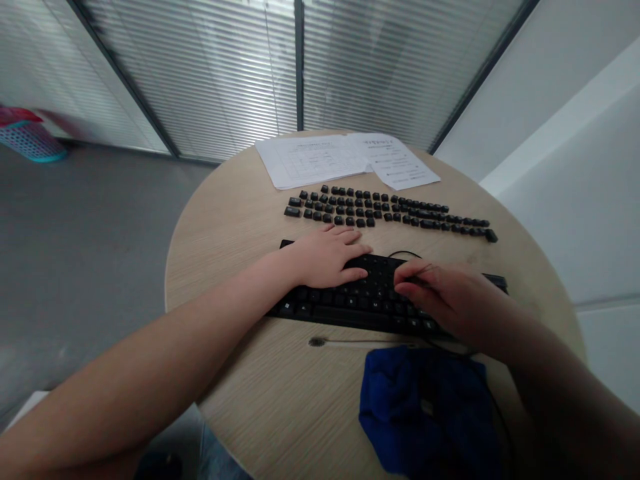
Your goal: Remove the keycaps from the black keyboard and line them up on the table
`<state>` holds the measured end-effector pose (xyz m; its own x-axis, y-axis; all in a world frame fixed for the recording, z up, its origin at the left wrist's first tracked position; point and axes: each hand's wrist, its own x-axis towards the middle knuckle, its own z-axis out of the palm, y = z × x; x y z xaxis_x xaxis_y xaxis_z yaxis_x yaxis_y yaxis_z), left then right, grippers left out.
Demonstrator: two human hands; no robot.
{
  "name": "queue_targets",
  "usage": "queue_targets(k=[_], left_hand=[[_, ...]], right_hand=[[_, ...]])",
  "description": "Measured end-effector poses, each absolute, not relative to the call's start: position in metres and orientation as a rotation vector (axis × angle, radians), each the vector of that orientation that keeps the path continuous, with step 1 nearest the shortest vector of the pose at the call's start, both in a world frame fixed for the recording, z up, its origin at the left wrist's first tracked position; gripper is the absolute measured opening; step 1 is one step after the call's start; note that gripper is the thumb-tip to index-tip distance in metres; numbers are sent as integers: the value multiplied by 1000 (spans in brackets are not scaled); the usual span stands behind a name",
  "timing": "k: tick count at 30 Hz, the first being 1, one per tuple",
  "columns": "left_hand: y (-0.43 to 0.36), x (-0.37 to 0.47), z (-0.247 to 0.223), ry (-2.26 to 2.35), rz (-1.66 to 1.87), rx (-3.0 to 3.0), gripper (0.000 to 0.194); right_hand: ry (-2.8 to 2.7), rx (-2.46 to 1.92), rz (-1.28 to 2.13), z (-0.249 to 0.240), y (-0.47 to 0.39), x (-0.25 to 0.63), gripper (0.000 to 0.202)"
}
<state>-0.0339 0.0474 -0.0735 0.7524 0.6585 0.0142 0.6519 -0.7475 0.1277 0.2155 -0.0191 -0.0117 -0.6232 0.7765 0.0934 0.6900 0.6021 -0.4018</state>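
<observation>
A black keyboard (pixel 345 316) lies across the round table, with part of its keys still seated. My left hand (pixel 327 257) rests flat over its upper left part, fingers spread, fingertips reaching past the far edge. Above the right half of the keyboard, my right hand (pixel 435 287) is closed in a pinch. A thin wire-like line shows at its fingers, but what they hold I cannot make out. Beyond the keyboard, several loose black keycaps (pixel 359 203) stand in rows. Both forearms hide parts of the keyboard.
Printed papers (pixel 315 160) lie at the table's far side. Near me are a thin brush (pixel 345 343) and a crumpled blue cloth (pixel 390 400). A black cable (pixel 406 253) curves behind the keyboard. On the floor at left stands a perforated basket (pixel 35 141).
</observation>
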Motion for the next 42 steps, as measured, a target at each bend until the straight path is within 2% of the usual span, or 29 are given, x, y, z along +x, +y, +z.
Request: queue_targets(k=[19, 33, 42], left_hand=[[45, -38, -71, 1102, 38, 2798, 63], [45, -38, -69, 1134, -16, 2797, 61], [45, -37, -67, 1101, 17, 2792, 61]], right_hand=[[-2534, -1061, 563, -27, -27, 211, 9], [-2540, -948, 489, -36, -33, 208, 11], [-2482, -840, 561, -55, -18, 225, 7]])
